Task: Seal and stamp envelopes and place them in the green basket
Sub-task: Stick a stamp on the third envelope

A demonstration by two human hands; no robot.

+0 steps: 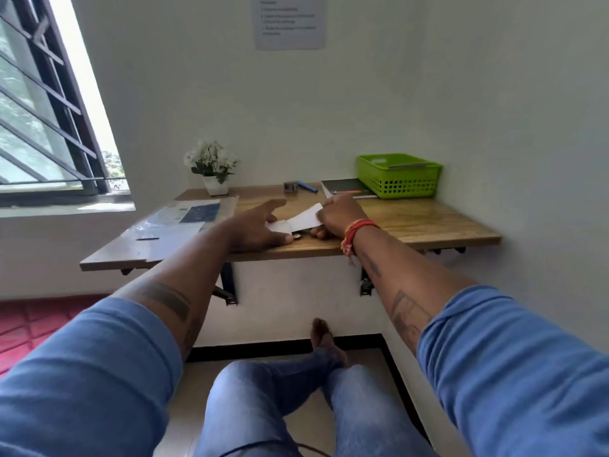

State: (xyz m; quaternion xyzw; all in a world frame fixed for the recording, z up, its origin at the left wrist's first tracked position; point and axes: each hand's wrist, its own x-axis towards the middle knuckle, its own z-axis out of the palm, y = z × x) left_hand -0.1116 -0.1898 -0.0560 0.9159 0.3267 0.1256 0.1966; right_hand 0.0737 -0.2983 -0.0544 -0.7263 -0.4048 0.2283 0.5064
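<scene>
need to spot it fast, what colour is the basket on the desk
Bright green basket, seen in the head view.

Pale, plain walls (379, 103) meet in a corner, and a printed notice (290, 21) hangs high on the back one, its text too blurred to read. A wooden table (428, 222) stands out from the wall on dark folding brackets (365, 285). At the left, a window (43, 127) with dark slanted bars lets in bright daylight, with green foliage beyond it. The floor (197, 374) is light beneath the table, edged by a black skirting strip (263, 349), and a red patterned surface (36, 324) shows at the far left.
</scene>
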